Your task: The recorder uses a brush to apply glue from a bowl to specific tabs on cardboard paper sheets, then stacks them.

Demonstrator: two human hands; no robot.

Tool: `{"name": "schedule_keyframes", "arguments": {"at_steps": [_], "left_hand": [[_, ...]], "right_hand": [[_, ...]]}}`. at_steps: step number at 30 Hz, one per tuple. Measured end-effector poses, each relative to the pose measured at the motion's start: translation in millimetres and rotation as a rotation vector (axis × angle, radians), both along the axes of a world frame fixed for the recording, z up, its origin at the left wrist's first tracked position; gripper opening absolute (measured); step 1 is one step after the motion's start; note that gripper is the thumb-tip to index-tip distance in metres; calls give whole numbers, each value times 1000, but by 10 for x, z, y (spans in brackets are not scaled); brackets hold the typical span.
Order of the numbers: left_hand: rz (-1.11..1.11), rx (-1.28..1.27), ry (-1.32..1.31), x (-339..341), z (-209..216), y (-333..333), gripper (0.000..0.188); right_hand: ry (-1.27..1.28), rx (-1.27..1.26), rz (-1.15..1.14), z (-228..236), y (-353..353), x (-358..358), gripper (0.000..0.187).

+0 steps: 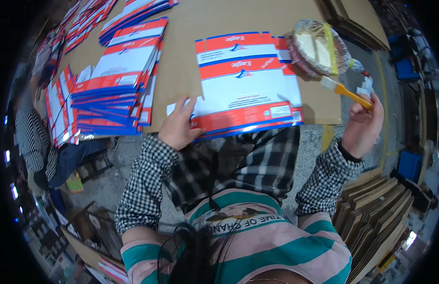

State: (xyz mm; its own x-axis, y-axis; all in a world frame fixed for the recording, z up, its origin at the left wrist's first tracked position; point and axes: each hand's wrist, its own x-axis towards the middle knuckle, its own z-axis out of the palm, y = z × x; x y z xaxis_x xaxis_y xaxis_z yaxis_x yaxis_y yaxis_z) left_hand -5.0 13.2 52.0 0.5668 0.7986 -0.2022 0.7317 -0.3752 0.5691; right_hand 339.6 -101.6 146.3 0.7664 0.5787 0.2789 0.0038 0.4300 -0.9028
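A flat printed carton blank, white with red and blue bands, lies on the table in front of me. On its lower left corner rests my left hand, thumb and fingers spread. My right hand is closed around the orange handle of a flat paintbrush, off the table's right side. The pale bristles point toward a plastic-wrapped bowl. Inside that bowl is a whitish substance, and a yellow strap crosses its top. Another blank's edge shows under the right side of the first.
Stacks of similar printed cartons cover the left of the cardboard-topped table. A clear bottle lies beside the bowl. Brown cardboard sheets stand at my lower right. Another person in a striped top sits at the far left.
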Motion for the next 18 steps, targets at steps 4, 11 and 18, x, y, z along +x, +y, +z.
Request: {"name": "schedule_keyframes", "arguments": {"at_steps": [4, 11, 18], "left_hand": [[40, 9, 26, -37, -23, 48, 68], [70, -27, 17, 8, -43, 243, 44], [109, -83, 63, 75, -11, 326, 29]], "right_hand": [[-80, -78, -79, -24, 437, 73, 19], [-257, -288, -31, -226, 1020, 277, 19], [-289, -495, 115, -366, 1281, 325, 22]]}}
